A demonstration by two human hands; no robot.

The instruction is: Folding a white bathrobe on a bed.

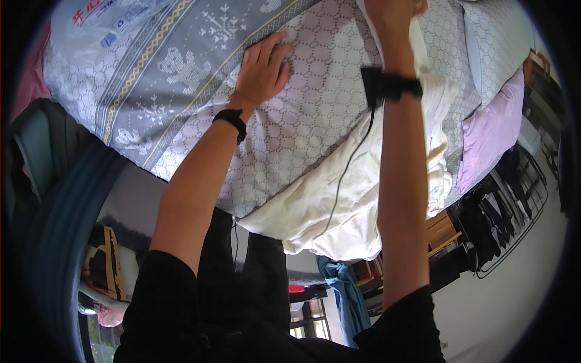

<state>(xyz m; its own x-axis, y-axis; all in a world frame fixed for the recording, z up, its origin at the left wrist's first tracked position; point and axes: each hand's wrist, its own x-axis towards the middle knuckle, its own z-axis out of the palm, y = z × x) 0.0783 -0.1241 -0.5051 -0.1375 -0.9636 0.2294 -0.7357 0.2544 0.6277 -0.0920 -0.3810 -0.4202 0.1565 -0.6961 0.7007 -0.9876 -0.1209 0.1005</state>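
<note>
My left hand point(263, 69) lies flat, fingers spread, on a grey-and-white patterned bed cover point(315, 91) with bear and snowflake figures on its darker band. It holds nothing. My right hand point(396, 13) is at the top edge of the view, partly cut off. Its fingers look curled closed at the upper end of a crumpled cream cloth point(339, 187). What lies inside the fingers is mostly hidden. The cloth runs down beneath my right forearm and hangs over the bed's near edge. Both wrists wear black bands, and a thin black cable trails from the right one.
A clear plastic bag point(91, 36) lies on the bed at the far left. Lilac point(493, 130) and pale patterned pillows are at the right. A blue curtain point(85, 212) hangs at the left. A rack of dark clothes point(502, 212) stands beyond the bed on the right.
</note>
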